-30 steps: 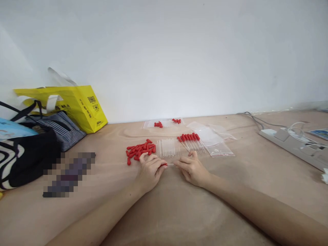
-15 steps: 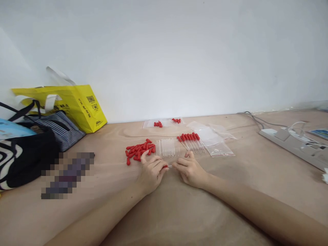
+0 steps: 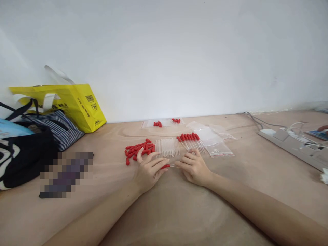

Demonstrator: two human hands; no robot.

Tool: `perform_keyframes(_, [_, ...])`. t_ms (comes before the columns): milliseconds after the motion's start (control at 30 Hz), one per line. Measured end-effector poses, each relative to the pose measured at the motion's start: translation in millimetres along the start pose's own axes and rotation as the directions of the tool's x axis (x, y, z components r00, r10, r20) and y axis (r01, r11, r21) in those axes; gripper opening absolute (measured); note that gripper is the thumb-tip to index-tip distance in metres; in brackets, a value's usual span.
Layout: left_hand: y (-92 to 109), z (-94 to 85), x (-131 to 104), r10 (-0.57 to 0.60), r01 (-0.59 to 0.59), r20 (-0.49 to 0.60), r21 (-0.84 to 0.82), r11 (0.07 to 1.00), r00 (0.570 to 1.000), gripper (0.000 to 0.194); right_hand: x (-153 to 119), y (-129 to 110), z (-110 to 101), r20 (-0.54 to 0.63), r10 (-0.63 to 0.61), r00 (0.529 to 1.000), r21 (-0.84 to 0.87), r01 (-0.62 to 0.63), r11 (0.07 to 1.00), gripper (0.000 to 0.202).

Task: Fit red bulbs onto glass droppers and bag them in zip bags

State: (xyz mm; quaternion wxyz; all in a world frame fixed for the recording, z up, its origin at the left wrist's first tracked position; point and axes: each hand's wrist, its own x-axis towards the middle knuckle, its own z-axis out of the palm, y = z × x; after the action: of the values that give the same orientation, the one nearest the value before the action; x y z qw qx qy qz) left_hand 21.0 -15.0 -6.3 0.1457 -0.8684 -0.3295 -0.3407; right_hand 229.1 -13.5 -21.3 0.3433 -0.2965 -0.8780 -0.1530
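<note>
Red and slim, a bulb (image 3: 165,166) is pinched by the left hand (image 3: 150,172), thumb against fingers; the right hand (image 3: 195,170), fingertips closed, grips the clear tube (image 3: 172,165) at its end.

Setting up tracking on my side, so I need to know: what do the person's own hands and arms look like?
The left hand and right hand are ungloved, with no ring or watch showing. The left forearm and right forearm show no sleeves. A small dark spot marks the left forearm.
</note>
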Motion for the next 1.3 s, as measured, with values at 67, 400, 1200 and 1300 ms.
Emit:
perform_keyframes(67, [2.2, 0.2, -0.1, 0.004, -0.005, -0.010, -0.026, 1.000, 1.000, 0.012, -0.8, -0.3, 1.1, -0.007, -0.006, 1.000, -0.015, 0.006, 1.000, 0.022])
perform_keyframes(400, [10.4, 1.4, 1.0, -0.058, 0.059, 0.009, -0.131, 0.990, 0.998, 0.010, -3.1, -3.5, 9.3, -0.012, -0.047, 0.999, 0.101, 0.048, 0.994, 0.026])
perform_keyframes(1200, [-3.9, 4.3, -3.8, -0.265, 0.265, 0.071, 0.005, 0.964, 0.962, 0.038, 9.0, 4.7, 7.5, 0.198, 0.344, 0.918, -0.047, -0.341, 0.939, 0.015])
perform_keyframes(1300, [-9.4, 4.6, -5.6, -0.351, 0.349, 0.067, 0.042, 0.936, 0.934, 0.043, 20.3, 22.8, 9.6, 0.204, 0.605, 0.770, -0.122, -0.593, 0.796, 0.020])
